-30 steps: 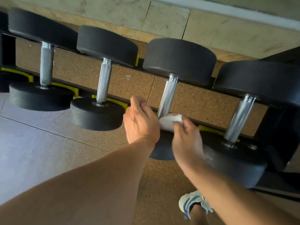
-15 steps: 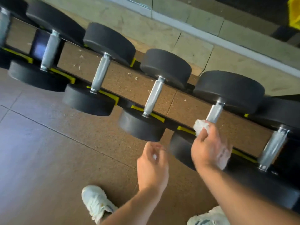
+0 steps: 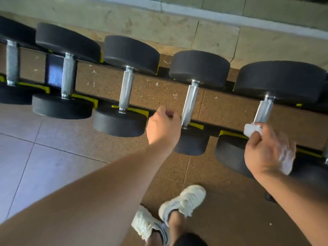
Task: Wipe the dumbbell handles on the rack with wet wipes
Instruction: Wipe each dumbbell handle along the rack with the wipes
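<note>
- Dumbbells: five in view on the rack [image 3: 211, 122], lying in a row that runs left to right; the leftmost is cut by the frame edge.
- Heads: ten black discs, matte, rubbery look, round with flat faces. Sizes grow toward the right.
- Handles: five steel bars, cylindrical, bright, with knurled grip texture plain on handle 1 [image 3: 12, 65], handle 2 [image 3: 67, 76] and handle 3 [image 3: 125, 89]; handle 4 [image 3: 190, 103] reads smoother, with glare on it.
- Rack: black rails with yellow saddle pads under the heads.
- Right hand [image 3: 266, 150]: fingers curled round a crumpled white wipe [image 3: 253, 129], pressing it on the near end of handle 5 [image 3: 264, 110], just above the near head. More wipe, thin and translucent, trails out past the far side of the palm.
- Left hand [image 3: 163, 128]: loosely curled, nothing visible in it, knuckles just beside handle 4; contact cannot be told.
- Floor [image 3: 221, 110]: brown speckled rubber mat under the rack, small white scraps scattered on it; grey tiles at left.
- Shoes: two white sneakers [image 3: 181, 204] on the mat, bottom centre.
- Wall behind: pale stone-like blocks, rough, with visible seams.
</note>
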Action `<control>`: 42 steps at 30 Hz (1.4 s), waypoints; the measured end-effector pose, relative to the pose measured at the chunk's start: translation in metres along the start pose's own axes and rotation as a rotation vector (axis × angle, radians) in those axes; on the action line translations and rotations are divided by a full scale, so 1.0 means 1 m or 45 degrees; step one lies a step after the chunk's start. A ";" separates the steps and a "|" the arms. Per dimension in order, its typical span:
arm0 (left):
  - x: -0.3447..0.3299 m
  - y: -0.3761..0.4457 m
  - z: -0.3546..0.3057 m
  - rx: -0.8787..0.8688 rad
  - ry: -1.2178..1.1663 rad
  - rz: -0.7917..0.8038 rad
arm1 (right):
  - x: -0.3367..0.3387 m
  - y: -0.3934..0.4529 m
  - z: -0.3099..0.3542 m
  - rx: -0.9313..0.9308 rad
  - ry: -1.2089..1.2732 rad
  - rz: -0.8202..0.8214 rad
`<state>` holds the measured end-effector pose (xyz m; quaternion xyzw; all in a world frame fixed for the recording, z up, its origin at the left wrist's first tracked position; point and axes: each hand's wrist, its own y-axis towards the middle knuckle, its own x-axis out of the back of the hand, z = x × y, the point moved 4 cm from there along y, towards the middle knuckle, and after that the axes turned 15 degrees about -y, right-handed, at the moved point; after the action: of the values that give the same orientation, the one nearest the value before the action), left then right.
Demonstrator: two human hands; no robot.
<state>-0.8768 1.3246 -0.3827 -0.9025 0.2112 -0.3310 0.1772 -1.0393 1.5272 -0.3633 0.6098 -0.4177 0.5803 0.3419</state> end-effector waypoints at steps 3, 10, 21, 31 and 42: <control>-0.020 0.016 -0.002 -0.040 0.228 0.057 | -0.002 0.001 -0.003 -0.042 0.019 0.010; -0.037 0.015 -0.006 -0.236 0.521 0.185 | -0.007 0.004 -0.006 -0.036 0.113 -0.047; -0.039 0.022 0.000 -0.287 0.627 0.259 | -0.011 0.004 -0.006 -0.003 0.071 -0.027; 0.012 0.052 -0.005 -0.697 0.826 0.514 | 0.002 0.010 0.043 -0.099 0.256 0.166; 0.083 0.094 0.034 -0.510 0.894 0.279 | -0.029 0.030 0.214 -0.608 0.993 0.229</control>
<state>-0.8214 1.2094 -0.4066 -0.7236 0.4137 -0.5502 -0.0506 -0.9757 1.3246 -0.4136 0.2119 -0.4311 0.6812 0.5525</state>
